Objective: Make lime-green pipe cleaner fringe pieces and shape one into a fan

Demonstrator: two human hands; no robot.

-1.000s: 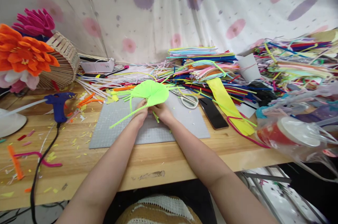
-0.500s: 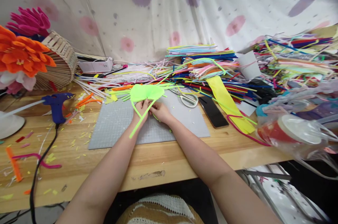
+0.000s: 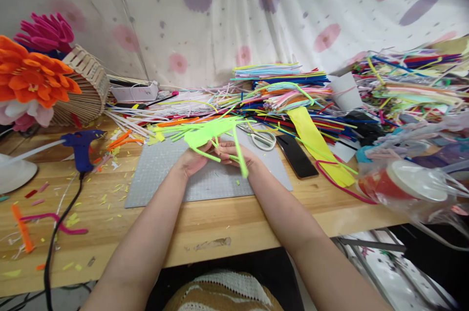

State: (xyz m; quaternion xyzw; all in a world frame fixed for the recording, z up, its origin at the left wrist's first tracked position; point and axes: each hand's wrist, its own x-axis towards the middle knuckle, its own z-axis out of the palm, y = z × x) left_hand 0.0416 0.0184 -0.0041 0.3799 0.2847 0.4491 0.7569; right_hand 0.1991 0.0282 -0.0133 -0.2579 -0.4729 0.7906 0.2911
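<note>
A bright green pipe-cleaner piece, broad and leaf-like with loose stems trailing from it, is held above the grey cutting mat. My left hand grips its left underside, fingers closed and partly hidden by the green. My right hand is closed around the stems on the right, and one stem hangs down across that wrist. Behind my hands, more green pipe cleaners lie along the mat's far edge. Scissors with pale handles rest right of my right hand.
A black phone and a yellow strip lie to the right. At the left are a blue glue gun with its cord and an orange flower. Bundled pipe cleaners are heaped at the back. A bagged cup stands far right.
The green piece has turned and tilted; its stems, which crossed over my left wrist, now point toward the right. My hands have moved slightly apart and rotated with it.
</note>
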